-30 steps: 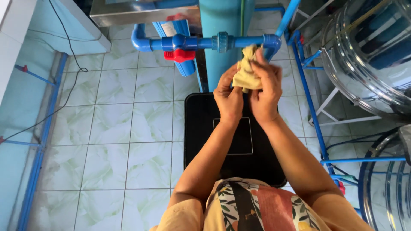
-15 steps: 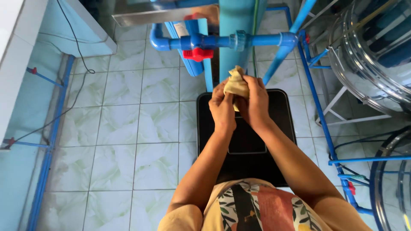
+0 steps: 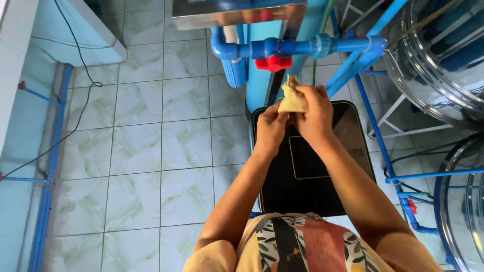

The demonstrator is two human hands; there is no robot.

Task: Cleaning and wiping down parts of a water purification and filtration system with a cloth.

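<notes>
Both my hands hold a small crumpled yellowish cloth (image 3: 291, 98) out in front of me. My left hand (image 3: 271, 127) grips its lower left corner. My right hand (image 3: 315, 112) pinches its right side, fingers curled over the fabric. The cloth hangs just above a black glossy flat-topped box (image 3: 322, 171) that stands on the tiled floor. Straight beyond the cloth runs a blue horizontal pipe (image 3: 297, 48) with a red valve handle (image 3: 273, 63).
A stainless steel tank (image 3: 443, 55) on a white stand sits at the right, another round steel rim (image 3: 461, 201) lower right. Blue pipe framing (image 3: 375, 121) slants beside the box. A black cable (image 3: 75, 116) trails over the pale green floor tiles (image 3: 146, 151) at left.
My hands and the cloth have dropped away from the blue pipe toward me, to just over the black box. The view has shifted, so the pipe appears higher in frame.
</notes>
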